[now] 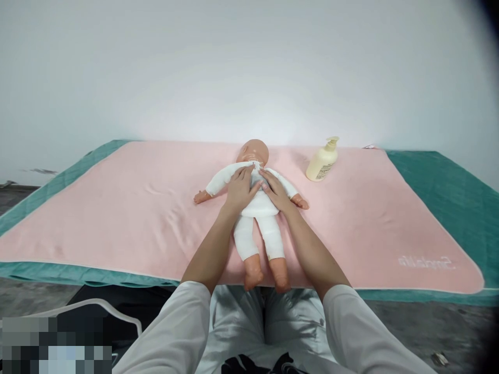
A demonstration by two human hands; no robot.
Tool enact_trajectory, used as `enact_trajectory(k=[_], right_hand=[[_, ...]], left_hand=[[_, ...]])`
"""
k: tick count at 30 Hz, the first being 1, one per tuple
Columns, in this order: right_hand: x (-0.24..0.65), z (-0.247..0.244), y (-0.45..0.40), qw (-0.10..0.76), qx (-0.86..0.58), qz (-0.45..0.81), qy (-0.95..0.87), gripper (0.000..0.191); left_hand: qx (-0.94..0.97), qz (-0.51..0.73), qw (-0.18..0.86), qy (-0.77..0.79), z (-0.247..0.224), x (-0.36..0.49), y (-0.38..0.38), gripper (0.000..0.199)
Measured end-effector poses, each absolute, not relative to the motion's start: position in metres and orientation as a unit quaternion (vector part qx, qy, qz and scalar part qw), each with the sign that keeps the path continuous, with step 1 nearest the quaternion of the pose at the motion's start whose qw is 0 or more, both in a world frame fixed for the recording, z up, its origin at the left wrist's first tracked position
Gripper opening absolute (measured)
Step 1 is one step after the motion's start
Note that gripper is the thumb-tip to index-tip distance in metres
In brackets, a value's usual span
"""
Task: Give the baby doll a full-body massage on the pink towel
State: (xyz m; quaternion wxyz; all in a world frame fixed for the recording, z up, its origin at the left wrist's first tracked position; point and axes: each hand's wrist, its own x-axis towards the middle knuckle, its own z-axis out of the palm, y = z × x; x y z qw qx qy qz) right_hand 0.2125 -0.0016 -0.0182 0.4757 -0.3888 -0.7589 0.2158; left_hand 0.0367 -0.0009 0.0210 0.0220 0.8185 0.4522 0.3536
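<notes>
A baby doll with a white cloth body and bare plastic head, hands and feet lies on the pink blanket. Its head points to the wall and its feet reach the near edge. The face is turned away, so its back seems to be up. My left hand rests flat on the left side of the doll's upper body, fingers stretched out. On the right side my right hand lies the same way. Both thumbs nearly meet over the middle.
A pale yellow pump bottle stands on the blanket to the right of the doll. Under the blanket a green cover shows at the sides. A white wall rises behind. At lower left there is a pale curved bar.
</notes>
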Motion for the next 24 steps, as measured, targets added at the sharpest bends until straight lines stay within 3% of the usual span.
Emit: enact_trajectory(k=[14,24], right_hand=[[0.213,-0.025,0.007,0.463,-0.417,0.230,-0.748,0.054],[0.215,-0.022,-0.030,0.541,-0.457,0.177,-0.683,0.044]], left_hand=[[0.814,0.330,0.084,0.470,0.027,0.034,0.007,0.039],[0.824,0.386,0.089,0.405,0.023,0.023,-0.007,0.039]])
